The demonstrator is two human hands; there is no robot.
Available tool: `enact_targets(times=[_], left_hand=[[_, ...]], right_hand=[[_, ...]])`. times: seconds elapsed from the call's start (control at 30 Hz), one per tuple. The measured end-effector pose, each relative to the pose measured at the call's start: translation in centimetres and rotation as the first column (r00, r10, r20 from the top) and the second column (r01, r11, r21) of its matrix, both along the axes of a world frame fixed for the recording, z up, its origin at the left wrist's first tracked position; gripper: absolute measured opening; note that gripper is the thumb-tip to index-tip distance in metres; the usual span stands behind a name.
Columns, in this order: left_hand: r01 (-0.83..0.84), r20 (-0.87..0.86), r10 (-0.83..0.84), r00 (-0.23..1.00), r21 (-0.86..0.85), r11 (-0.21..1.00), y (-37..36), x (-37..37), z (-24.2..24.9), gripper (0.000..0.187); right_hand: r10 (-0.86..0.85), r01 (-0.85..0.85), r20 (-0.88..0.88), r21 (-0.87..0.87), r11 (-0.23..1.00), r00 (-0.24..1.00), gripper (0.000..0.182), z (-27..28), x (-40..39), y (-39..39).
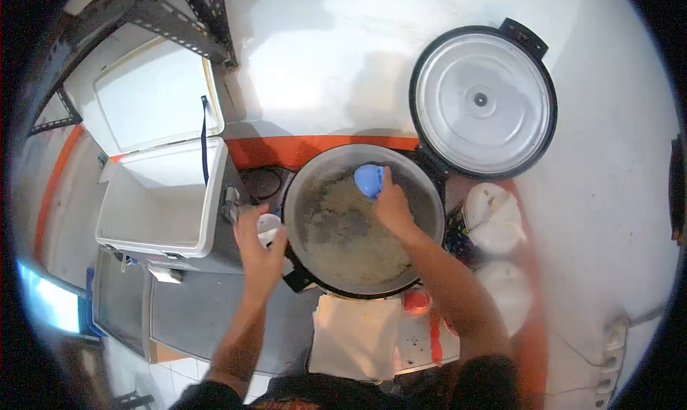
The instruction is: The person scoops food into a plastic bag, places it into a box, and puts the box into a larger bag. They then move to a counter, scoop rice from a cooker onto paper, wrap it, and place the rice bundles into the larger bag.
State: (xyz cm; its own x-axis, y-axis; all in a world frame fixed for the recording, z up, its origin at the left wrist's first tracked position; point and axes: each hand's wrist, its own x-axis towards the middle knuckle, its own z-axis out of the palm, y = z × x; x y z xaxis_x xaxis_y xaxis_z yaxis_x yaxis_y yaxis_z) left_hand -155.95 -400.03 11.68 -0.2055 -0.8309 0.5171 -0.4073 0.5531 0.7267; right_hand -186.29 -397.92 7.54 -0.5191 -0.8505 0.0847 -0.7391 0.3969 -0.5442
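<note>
A large round metal pot (pixel 289 220) with a dark rim stands against the wall. Pale, grainy food that looks like rice (pixel 351 238) lies inside it. My right hand (pixel 394 208) reaches over the pot, its fingers closed on a blue scoop (pixel 368 180) with a rounded bowl, held above the food. Left of the pot, my left hand (pixel 259 247) is raised with thumb and fingers apart. A small white cup (pixel 269 226) shows between thumb and fingers; no firm grip on it is visible. Stacked brownish paper sheets (pixel 356 335) lie in front of the pot.
A white cooler box (pixel 154 249) with its lid up stands at left. The pot's round lid (pixel 481 102) is raised at the back right. White tubs (pixel 494 218) stand right of the pot. A red-topped container (pixel 416 303) sits near the paper. A metal shelf frame (pixel 175 31) overhangs upper left.
</note>
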Motion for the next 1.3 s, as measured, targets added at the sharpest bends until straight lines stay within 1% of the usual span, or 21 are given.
enact_targets(times=[0.1, 0.17, 0.2, 0.3, 0.37, 0.4, 0.47, 0.5, 0.57, 0.6, 0.67, 0.7, 0.77, 0.8, 0.87, 1.0, 1.07, 1.17, 1.2, 1.27, 1.3], left_hand=[[0.005, 0.049, -0.009, 0.999, 0.089, 0.996, 1.3, 1.2, -6.1, 0.056], [0.145, -0.202, -0.083, 0.976, 0.318, 0.937, 1.6, 0.6, -8.2, 0.059], [0.145, -0.210, -0.077, 0.975, 0.330, 0.933, 1.6, 0.6, -8.7, 0.059], [0.111, -0.250, -0.039, 0.967, 0.281, 0.953, 1.3, 0.2, -8.8, 0.060], [0.138, -0.299, -0.062, 0.952, 0.241, 0.961, 1.4, 0.4, -8.9, 0.060], [0.137, -0.305, -0.058, 0.951, 0.245, 0.960, 1.4, 0.4, -8.9, 0.060], [0.074, -0.285, -0.005, 0.959, 0.234, 0.969, 1.3, 0.1, -8.8, 0.060], [0.077, -0.292, -0.007, 0.956, 0.230, 0.970, 1.2, -0.1, -8.8, 0.060], [0.077, -0.360, 0.001, 0.933, 0.203, 0.976, 1.3, -0.3, -9.2, 0.059], [0.084, -0.362, -0.005, 0.932, 0.204, 0.975, 1.3, -0.3, -9.4, 0.059], [0.079, -0.350, -0.005, 0.937, 0.197, 0.977, 1.1, -0.3, -10.0, 0.060], [0.087, -0.351, -0.012, 0.936, 0.198, 0.976, 0.8, -0.4, -10.1, 0.060], [0.133, -0.349, -0.049, 0.936, 0.219, 0.967, 1.0, 0.1, -10.1, 0.062], [0.134, -0.345, -0.047, 0.938, 0.233, 0.963, 1.2, 0.2, -10.3, 0.062], [0.174, -0.424, -0.045, 0.904, 0.269, 0.947, 1.3, -0.1, -10.3, 0.061], [0.160, -0.372, -0.058, 0.926, 0.248, 0.955, 1.2, 0.1, -10.4, 0.059], [0.183, -0.423, -0.056, 0.904, 0.267, 0.946, 1.3, 0.1, -10.3, 0.059], [0.138, -0.337, -0.038, 0.941, 0.279, 0.950, 1.3, 0.3, -10.0, 0.059], [0.137, -0.340, -0.037, 0.940, 0.274, 0.952, 1.3, 0.2, -9.9, 0.059], [0.108, -0.378, -0.011, 0.926, 0.237, 0.966, 1.3, -0.3, -9.9, 0.060], [0.106, -0.390, -0.010, 0.921, 0.226, 0.968, 1.0, -0.5, -9.9, 0.060]], right_hand=[[-0.019, 0.027, -0.089, 0.089, 0.996, 0.996, 0.070, -2.3, 2.6, -4.2], [0.000, 0.033, -0.103, 0.314, 0.949, 0.995, 0.069, -1.9, 4.9, -5.7], [0.004, 0.032, -0.110, 0.328, 0.944, 0.994, 0.069, -2.9, 5.2, -6.4], [0.019, 0.024, -0.169, 0.248, 0.968, 0.985, 0.056, -7.0, 3.6, -9.2], [0.240, -0.169, -0.156, 0.370, 0.914, 0.958, 0.041, -7.9, 2.0, -10.5], [0.243, -0.169, -0.160, 0.375, 0.912, 0.957, 0.041, -7.6, 2.5, -10.6], [0.368, -0.190, -0.216, 0.568, 0.800, 0.904, 0.048, -6.8, 2.9, -10.6], [0.366, -0.185, -0.224, 0.567, 0.803, 0.903, 0.048, -6.6, 2.9, -10.4], [0.541, -0.401, -0.154, 0.512, 0.759, 0.827, 0.052, -7.2, 3.1, -9.1], [0.535, -0.394, -0.156, 0.514, 0.762, 0.830, 0.052, -7.6, 2.9, -8.2], [0.626, -0.496, -0.159, 0.476, 0.726, 0.764, 0.061, -4.7, 4.1, -5.6], [0.620, -0.490, -0.160, 0.477, 0.730, 0.768, 0.061, -4.0, 3.9, -4.7], [0.399, -0.338, -0.192, 0.285, 0.897, 0.897, 0.074, -2.6, 4.1, -2.9], [0.400, -0.338, -0.182, 0.296, 0.894, 0.898, 0.074, -1.4, 4.4, -2.5], [-0.037, 0.126, -0.265, 0.330, 0.935, 0.964, 0.079, 2.7, 5.1, -2.8], [-0.086, 0.172, -0.263, 0.324, 0.930, 0.961, 0.083, -4.6, 1.7, -5.3], [-0.065, 0.136, -0.235, 0.298, 0.945, 0.970, 0.072, -7.1, 1.9, -6.7], [0.254, -0.077, -0.430, 0.388, 0.919, 0.867, 0.060, -18.3, -8.3, -10.2], [0.218, -0.084, -0.219, 0.497, 0.864, 0.951, 0.057, -14.1, -6.5, -10.2], [-0.008, -0.085, 0.129, 0.702, 0.707, 0.992, 0.050, -4.5, -2.1, -10.1], [-0.002, -0.079, 0.115, 0.696, 0.713, 0.993, 0.050, -4.3, -1.4, -10.3]])
